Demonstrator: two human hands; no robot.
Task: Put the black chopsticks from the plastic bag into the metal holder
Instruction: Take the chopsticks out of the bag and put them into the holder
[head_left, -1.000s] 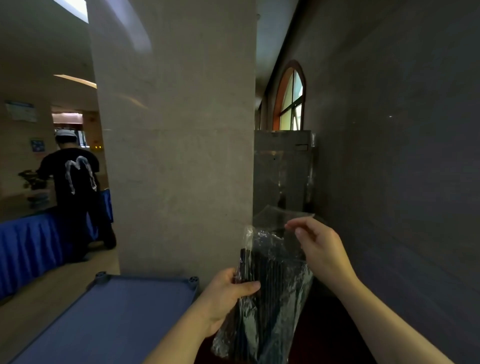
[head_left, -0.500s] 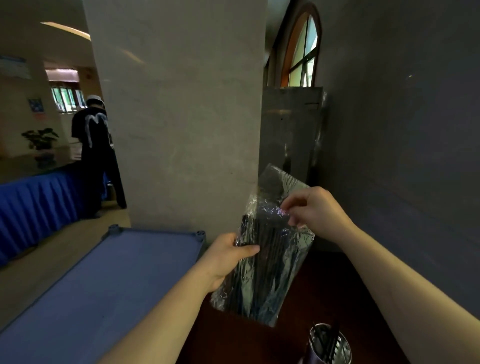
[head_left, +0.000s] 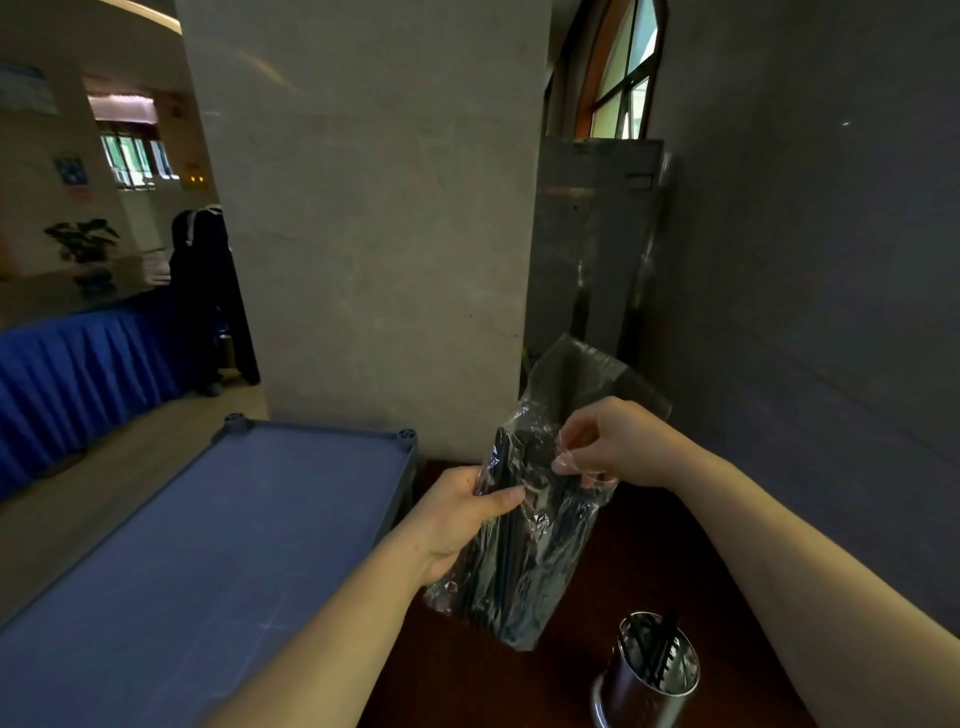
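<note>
The chopsticks are all inside the bag, a dark bundle standing nearly upright at centre frame, tilted a little toward 1 o'clock. My left hand grips the bundle through the plastic from the 9 o'clock side, thumb laid across its front. My right hand pinches the plastic at the bag's mouth, fingertips curled at the sticks' upper ends.

A second ago the right hand only held up the loose top flap; now it has dropped lower and its fingers sit right at the stick tips, so I judge I'm about to pull some out, though none has left the bag. The bag has also come down and forward over the dark wooden table.

The holder is now in view at 5 o'clock from the bag, near but apart from it, with a few dark sticks already in it; a second ago it was out of frame. The view has tipped downward since then. The blue cart lies at 9 o'clock, the pillar at 12, and a person stands far off at 10.
</note>
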